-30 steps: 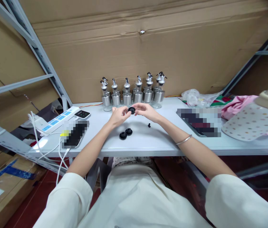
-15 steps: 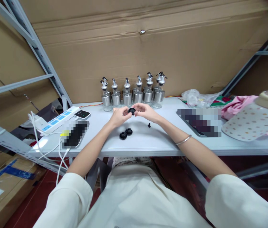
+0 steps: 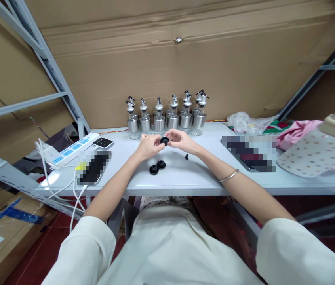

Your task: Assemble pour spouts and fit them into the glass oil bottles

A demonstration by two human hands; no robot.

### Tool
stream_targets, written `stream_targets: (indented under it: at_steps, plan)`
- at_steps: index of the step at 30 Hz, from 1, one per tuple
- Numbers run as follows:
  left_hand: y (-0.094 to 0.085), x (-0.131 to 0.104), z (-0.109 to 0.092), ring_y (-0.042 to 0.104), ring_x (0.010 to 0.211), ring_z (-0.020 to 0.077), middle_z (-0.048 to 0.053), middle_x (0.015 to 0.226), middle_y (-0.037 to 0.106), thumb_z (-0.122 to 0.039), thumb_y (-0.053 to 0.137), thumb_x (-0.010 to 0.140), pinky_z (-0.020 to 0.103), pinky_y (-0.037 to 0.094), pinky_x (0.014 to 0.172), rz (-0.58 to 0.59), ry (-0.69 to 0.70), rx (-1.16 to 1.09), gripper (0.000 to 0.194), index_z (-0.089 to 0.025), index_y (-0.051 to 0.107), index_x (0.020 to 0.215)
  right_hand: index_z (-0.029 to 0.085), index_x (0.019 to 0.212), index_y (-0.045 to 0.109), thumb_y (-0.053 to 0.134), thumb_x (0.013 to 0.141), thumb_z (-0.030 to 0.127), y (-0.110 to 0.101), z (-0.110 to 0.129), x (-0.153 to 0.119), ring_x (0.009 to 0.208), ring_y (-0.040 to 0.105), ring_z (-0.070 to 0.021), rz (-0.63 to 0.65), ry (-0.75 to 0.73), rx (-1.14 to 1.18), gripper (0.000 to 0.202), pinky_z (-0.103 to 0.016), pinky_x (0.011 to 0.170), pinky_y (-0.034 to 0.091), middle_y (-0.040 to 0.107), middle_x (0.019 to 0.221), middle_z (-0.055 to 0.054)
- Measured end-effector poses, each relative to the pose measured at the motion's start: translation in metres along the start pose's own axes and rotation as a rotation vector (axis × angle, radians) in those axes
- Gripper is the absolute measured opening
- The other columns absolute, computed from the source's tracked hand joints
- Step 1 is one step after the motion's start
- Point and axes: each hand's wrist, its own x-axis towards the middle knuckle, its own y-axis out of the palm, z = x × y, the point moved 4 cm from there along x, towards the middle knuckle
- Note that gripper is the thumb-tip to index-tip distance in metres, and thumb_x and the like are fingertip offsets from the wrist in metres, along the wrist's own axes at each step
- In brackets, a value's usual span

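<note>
Between my two hands, just above the white table (image 3: 185,178), is a small round black cap-like piece (image 3: 164,141). The fingers of my left hand (image 3: 150,145) pinch it from the left. My right hand (image 3: 181,139) grips its other side with thumb and fingertips. Nearer the table's front edge lie two similar round black pieces, one (image 3: 153,169) partly beside the other (image 3: 161,164), nearly touching. A tiny black plug-like part (image 3: 187,156) stands alone below my right wrist.
Several glass bottles with steel sleeves and pourer tops (image 3: 159,122) stand behind my hands. At left are a power strip (image 3: 75,148), a phone (image 3: 94,168) and cables. To the right lie a dark tablet-like device (image 3: 249,153), a plastic bag (image 3: 241,122) and a dotted container (image 3: 316,154).
The black piece between my fingers has tilted slightly, so more of its round face shows. My hands stay in nearly the same place, and the table items have not moved.
</note>
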Motion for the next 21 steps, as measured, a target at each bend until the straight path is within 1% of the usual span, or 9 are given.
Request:
stream_targets:
  at_steps: [4,9,14,21]
  plan:
    - [0.0023,0.0,-0.0011,0.044,0.06,0.0135,-0.002,0.058,0.052,-0.031,0.046,0.074,0.032,0.034,0.075,0.059,0.018,0.015,0.018,-0.017,0.05,0.062,0.018,0.083,0.059,0.066,0.057,0.02,0.0005,-0.0006,-0.0001,0.068,0.054,-0.0127,0.001,0.007,-0.006,0.027,-0.027,0.066,0.044,0.06,0.072,0.002]
    - [0.0011,0.0004,-0.0022,0.036,0.053,0.0099,-0.005,0.049,0.042,-0.028,0.047,0.07,0.03,0.032,0.07,0.038,-0.002,-0.022,0.021,-0.016,0.043,0.053,0.018,0.082,0.058,0.065,0.057,0.02,0.0013,0.001,-0.0012,0.066,0.054,-0.0121,0.013,0.039,0.0,0.026,-0.027,0.066,0.043,0.06,0.071,0.002]
    - [0.0021,-0.0002,-0.0024,0.03,0.052,0.0092,-0.005,0.049,0.035,-0.031,0.045,0.068,0.027,0.027,0.06,0.035,-0.005,-0.109,0.023,-0.017,0.038,0.051,0.019,0.08,0.056,0.065,0.056,0.021,0.0027,0.0021,-0.0017,0.062,0.051,-0.0111,0.038,0.056,0.032,0.026,-0.026,0.061,0.04,0.057,0.068,0.003]
    - [0.0016,-0.0008,-0.0028,0.027,0.053,0.009,-0.005,0.05,0.031,-0.031,0.044,0.066,0.026,0.025,0.059,0.037,0.004,-0.114,0.021,-0.017,0.037,0.052,0.019,0.079,0.053,0.064,0.056,0.021,0.0035,0.0014,-0.0019,0.06,0.048,-0.0109,0.038,0.069,0.003,0.025,-0.025,0.057,0.037,0.054,0.066,0.004]
